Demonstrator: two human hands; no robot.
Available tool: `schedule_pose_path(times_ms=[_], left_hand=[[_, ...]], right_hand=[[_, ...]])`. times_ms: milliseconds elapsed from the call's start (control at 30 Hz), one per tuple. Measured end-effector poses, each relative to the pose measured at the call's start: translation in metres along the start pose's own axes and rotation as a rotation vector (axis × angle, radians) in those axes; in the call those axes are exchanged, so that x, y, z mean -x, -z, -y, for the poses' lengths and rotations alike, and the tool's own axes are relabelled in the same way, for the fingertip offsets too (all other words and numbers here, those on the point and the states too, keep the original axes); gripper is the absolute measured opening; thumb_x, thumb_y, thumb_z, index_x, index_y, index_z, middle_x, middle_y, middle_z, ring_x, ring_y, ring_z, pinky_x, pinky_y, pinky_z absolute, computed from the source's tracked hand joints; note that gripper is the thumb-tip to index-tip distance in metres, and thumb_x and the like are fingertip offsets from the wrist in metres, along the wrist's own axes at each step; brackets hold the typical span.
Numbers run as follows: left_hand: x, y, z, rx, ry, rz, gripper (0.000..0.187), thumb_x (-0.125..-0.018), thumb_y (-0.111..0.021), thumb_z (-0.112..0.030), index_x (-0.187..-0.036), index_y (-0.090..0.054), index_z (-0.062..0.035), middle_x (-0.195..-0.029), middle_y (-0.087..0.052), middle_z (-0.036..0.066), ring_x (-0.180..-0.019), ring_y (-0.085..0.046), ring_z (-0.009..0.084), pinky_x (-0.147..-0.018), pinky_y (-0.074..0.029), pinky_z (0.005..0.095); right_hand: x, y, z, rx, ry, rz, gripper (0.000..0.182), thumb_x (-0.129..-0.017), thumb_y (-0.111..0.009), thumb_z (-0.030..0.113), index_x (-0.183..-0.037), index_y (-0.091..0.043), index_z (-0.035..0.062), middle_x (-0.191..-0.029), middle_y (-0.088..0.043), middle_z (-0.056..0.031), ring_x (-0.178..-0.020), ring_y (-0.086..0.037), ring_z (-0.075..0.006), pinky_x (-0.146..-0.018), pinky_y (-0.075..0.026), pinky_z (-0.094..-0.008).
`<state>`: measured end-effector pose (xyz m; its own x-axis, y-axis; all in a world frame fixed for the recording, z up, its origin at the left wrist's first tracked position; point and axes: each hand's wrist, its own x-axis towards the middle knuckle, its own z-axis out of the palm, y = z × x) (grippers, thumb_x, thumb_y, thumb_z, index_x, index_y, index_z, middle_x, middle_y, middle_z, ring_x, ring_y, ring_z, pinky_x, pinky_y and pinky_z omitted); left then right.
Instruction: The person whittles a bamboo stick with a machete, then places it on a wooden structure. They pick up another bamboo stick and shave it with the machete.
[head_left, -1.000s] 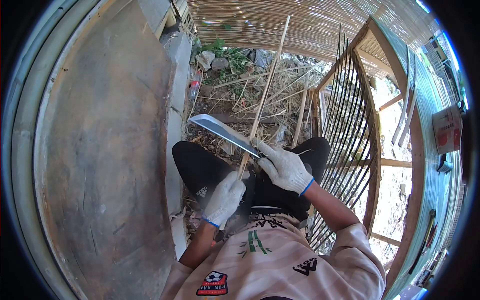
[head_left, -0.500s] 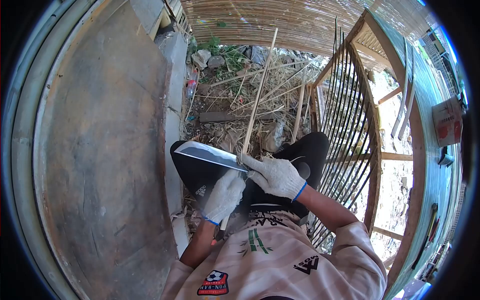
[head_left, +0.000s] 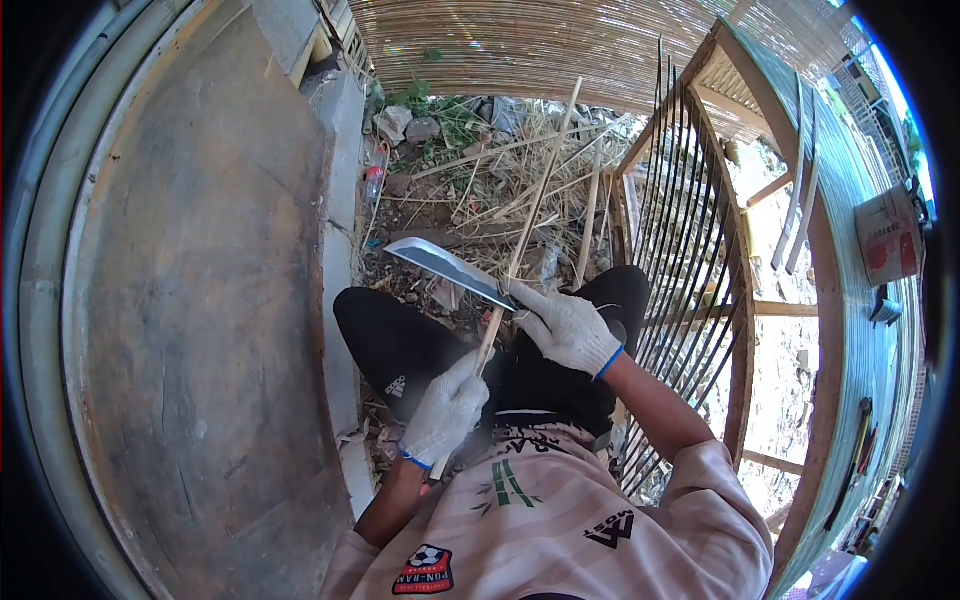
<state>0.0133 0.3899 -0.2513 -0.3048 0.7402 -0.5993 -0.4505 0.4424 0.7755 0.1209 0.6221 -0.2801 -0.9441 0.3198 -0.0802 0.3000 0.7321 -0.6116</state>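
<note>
In white knitted gloves with blue cuffs, both my hands are at work over my lap. My left hand is wrapped round a long pale bamboo strip, whose lower end comes out beside my wrist. My right hand grips a broad-bladed knife; its handle is hidden in the glove. The blade points left and lies across the strip, close to the right fingers. Thin shavings hang by the right glove. A bare length of strip shows between my hands.
Slatted wooden frame stands on the right, beside a greenish ledge holding a box. A large brown board fills the left. Ahead, bamboo scraps and shavings litter the ground before a bamboo screen.
My right hand and the knife have moved forward along the strip, away from my left hand. The strip's far end has shifted right and nearer; my left hand is slightly closer to my body.
</note>
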Motion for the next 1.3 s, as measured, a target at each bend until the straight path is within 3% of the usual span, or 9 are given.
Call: schedule_pose_path(times_ms=[300,533,600,833,900,1000,1100,1267,1300], left_hand=[[0.023,0.002,0.004,-0.06,-0.056,-0.001,0.05,-0.108,-0.047,-0.005,-0.158,-0.048,-0.0038,-0.076,-0.045,-0.007,-0.058,-0.039,0.0004,-0.05,-0.036,0.0199],[0.056,0.015,0.017,-0.19,-0.135,0.063,0.052,-0.108,-0.048,-0.005,-0.159,-0.047,-0.0029,-0.076,-0.045,-0.008,-0.06,-0.039,0.0005,-0.053,-0.036,0.0203],[0.065,0.019,0.02,-0.224,-0.104,0.084,0.052,-0.107,-0.05,-0.007,-0.159,-0.048,-0.0008,-0.075,-0.044,-0.008,-0.062,-0.038,0.001,-0.055,-0.036,0.0208],[0.083,0.039,0.033,-0.326,-0.266,0.096,0.052,-0.104,-0.053,-0.009,-0.155,-0.051,0.0029,-0.076,-0.049,-0.008,-0.064,-0.044,0.0024,-0.059,-0.039,0.0212],[0.095,0.049,0.043,-0.349,-0.085,0.145,0.052,-0.105,-0.053,-0.011,-0.155,-0.051,0.0033,-0.123,-0.071,0.012,-0.1,-0.065,0.0137,-0.094,-0.053,0.0284],[0.094,0.046,0.034,-0.36,-0.186,0.12,0.053,-0.105,-0.053,-0.011,-0.155,-0.049,0.0061,-0.129,-0.071,0.013,-0.109,-0.064,0.0137,-0.1,-0.05,0.0271],[0.095,0.052,0.027,-0.35,-0.167,0.115,0.053,-0.105,-0.053,-0.011,-0.155,-0.048,0.0074,-0.132,-0.071,0.015,-0.115,-0.065,0.0149,-0.103,-0.049,0.028],[0.109,0.063,0.037,-0.323,-0.055,0.097,0.053,-0.105,-0.055,-0.013,-0.154,-0.05,0.0051,-0.129,-0.072,0.016,-0.11,-0.066,0.0146,-0.1,-0.051,0.0297],[0.116,0.064,0.032,-0.385,-0.019,0.095,0.053,-0.104,-0.055,-0.014,-0.154,-0.052,0.0045,-0.126,-0.073,0.016,-0.107,-0.067,0.014,-0.099,-0.052,0.0299]], right_hand=[[-0.013,0.022,-0.013,0.04,-0.086,-0.053,0.055,-0.106,-0.057,0.038,-0.157,-0.049,0.0181,-0.093,-0.071,-0.0254,-0.09,-0.072,-0.0452,-0.08,-0.056,-0.055],[-0.039,0.039,-0.051,-0.014,-0.156,-0.232,0.057,-0.108,-0.054,0.04,-0.16,-0.047,0.0195,-0.095,-0.073,-0.0268,-0.093,-0.072,-0.0467,-0.085,-0.055,-0.0539],[-0.041,0.06,-0.049,-0.009,-0.327,-0.186,0.057,-0.108,-0.054,0.041,-0.16,-0.047,0.0194,-0.093,-0.073,-0.0269,-0.094,-0.071,-0.0472,-0.085,-0.055,-0.0544],[-0.051,0.08,-0.078,0.081,-0.304,-0.26,0.058,-0.109,-0.053,0.044,-0.16,-0.048,0.0172,-0.094,-0.073,-0.0283,-0.099,-0.071,-0.0478,-0.091,-0.054,-0.055],[-0.059,0.085,-0.109,0.099,-0.278,-0.331,0.059,-0.109,-0.051,0.047,-0.16,-0.048,0.0179,-0.092,-0.073,-0.0271,-0.099,-0.072,-0.046,-0.096,-0.054,-0.0541],[-0.06,0.1,-0.079,0.233,-0.33,-0.25,0.059,-0.108,-0.052,0.047,-0.16,-0.048,0.0175,-0.091,-0.074,-0.0266,-0.098,-0.073,-0.0452,-0.096,-0.054,-0.0544],[-0.064,0.093,-0.082,0.261,-0.324,-0.288,0.058,-0.108,-0.051,0.047,-0.16,-0.048,0.0197,-0.093,-0.074,-0.0269,-0.099,-0.073,-0.0449,-0.095,-0.053,-0.0545],[-0.077,0.092,-0.097,0.389,-0.196,-0.31,0.056,-0.109,-0.052,0.045,-0.16,-0.048,0.023,-0.096,-0.074,-0.0247,-0.094,-0.073,-0.0456,-0.087,-0.056,-0.0546],[-0.082,0.098,-0.103,0.311,-0.327,-0.313,0.055,-0.109,-0.049,0.048,-0.158,-0.05,0.0243,-0.099,-0.074,-0.0272,-0.1,-0.072,-0.0469,-0.094,-0.054,-0.0557]])
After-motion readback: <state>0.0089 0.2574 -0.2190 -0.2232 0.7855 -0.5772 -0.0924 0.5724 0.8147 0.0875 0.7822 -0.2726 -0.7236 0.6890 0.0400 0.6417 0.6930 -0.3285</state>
